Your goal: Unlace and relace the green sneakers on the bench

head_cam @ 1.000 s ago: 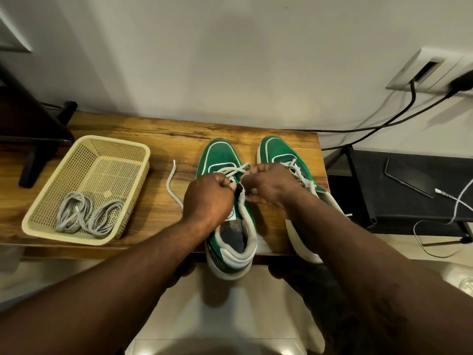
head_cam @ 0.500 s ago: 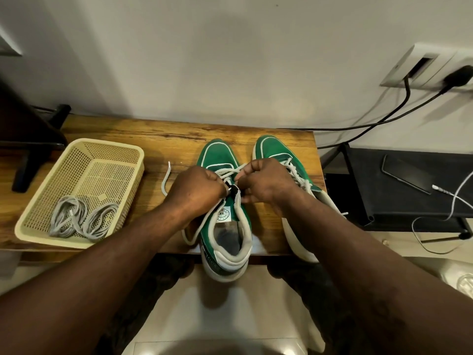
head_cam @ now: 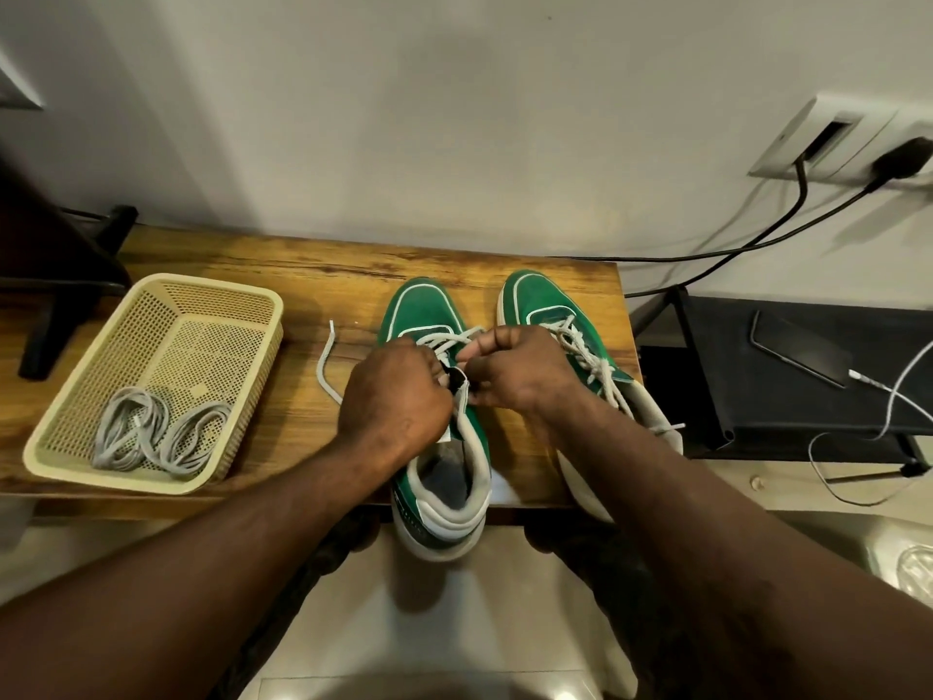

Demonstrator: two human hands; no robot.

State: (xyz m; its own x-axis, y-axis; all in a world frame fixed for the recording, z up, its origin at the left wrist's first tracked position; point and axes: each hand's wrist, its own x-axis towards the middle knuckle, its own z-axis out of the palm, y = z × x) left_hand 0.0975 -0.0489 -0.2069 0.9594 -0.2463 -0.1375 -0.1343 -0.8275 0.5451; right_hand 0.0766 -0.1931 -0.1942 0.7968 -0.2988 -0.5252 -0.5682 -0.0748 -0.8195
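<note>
Over the tongue of the centre-frame green sneaker (head_cam: 429, 308) on the desk (head_cam: 313, 275), the left hand (head_cam: 396, 396) has its fingers curled tight on the white lace (head_cam: 323, 366), and the right hand (head_cam: 520, 376) pinches it too. The slack loop seen by the heel half a second ago is gone; the lace's end lies left of the fingers.

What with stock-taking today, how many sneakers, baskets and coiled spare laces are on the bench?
Green sneakers: 2
Basket: 1
Coiled spare laces, in the basket: 2
Total: 5
</note>
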